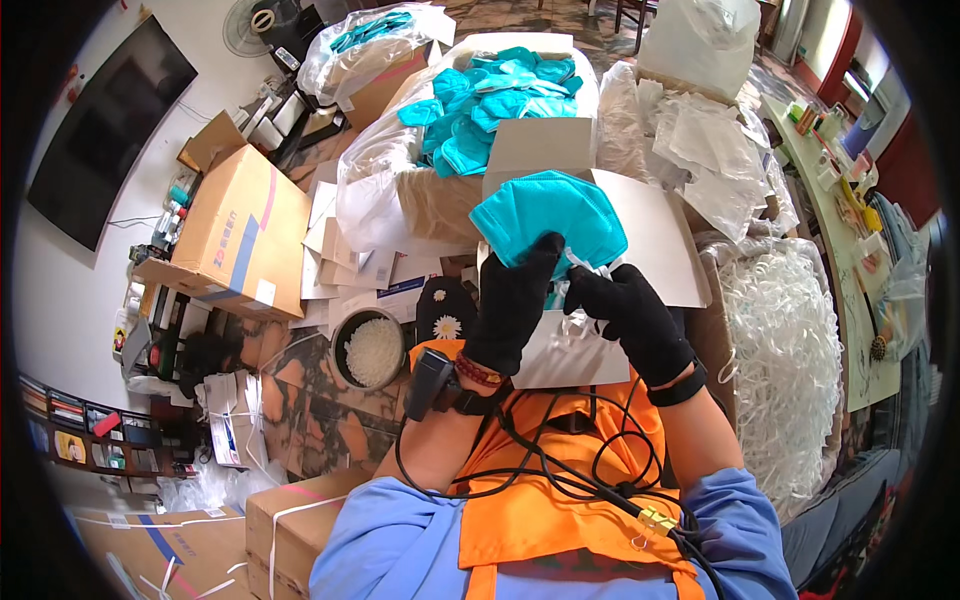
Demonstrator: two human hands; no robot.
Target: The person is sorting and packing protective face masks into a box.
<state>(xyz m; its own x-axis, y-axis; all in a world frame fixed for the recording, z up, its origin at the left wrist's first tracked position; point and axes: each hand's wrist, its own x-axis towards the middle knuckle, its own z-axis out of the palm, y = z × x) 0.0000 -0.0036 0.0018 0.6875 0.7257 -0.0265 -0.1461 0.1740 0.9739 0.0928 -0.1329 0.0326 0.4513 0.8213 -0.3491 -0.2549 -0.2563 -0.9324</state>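
A teal folded face mask [550,215] is held up in front of me. My left hand [515,305], in a black glove, is closed on its lower edge with the thumb on top. Close beside it my right hand [628,318], also gloved in black, is closed around a white strap [588,262] at the mask's lower right. Below both hands is an open white cardboard box [575,352] on my lap, its flaps spread; a bit of teal shows inside, the rest hidden by my hands. Beyond it, many teal masks [465,145] are heaped in a large plastic-lined carton.
On the right stands a carton of tangled white straps [780,330], with clear plastic bags [705,140] behind it. A bowl of small white pieces [372,350] sits left of my knee. Brown cartons [245,230] stand at left; cables [560,470] cross my orange apron.
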